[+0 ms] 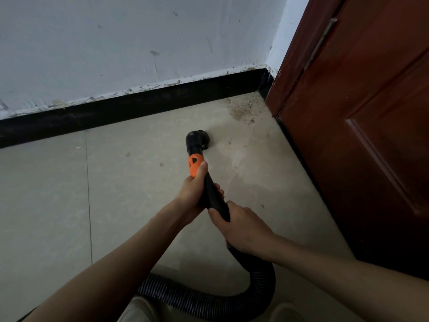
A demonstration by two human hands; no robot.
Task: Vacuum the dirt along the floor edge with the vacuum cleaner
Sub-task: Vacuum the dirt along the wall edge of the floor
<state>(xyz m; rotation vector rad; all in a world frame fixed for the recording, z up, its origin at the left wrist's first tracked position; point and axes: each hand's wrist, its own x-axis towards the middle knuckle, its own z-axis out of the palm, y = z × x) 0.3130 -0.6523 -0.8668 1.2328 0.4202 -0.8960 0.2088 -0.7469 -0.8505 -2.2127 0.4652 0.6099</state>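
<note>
I see the left hand [193, 189] gripping the rigid black wand [214, 198] just below its orange collar [195, 165], thumb on the collar. The right hand [241, 226] wraps its fingers around the wand nearer to me, where the ribbed hose [185, 298] begins. The round brush nozzle [199, 139] rests on the tile floor [46, 205], near the dirt [241, 110] in the far corner by the black skirting [139, 105] and door [359, 112]. I judge the wand light and stiff, the hose soft and springy; holding the stiff part gives control.

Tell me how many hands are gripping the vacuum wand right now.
2. The left hand grips the wand higher up, thumb by the orange collar. The right hand grips it lower down, just above the ribbed hose.
</note>
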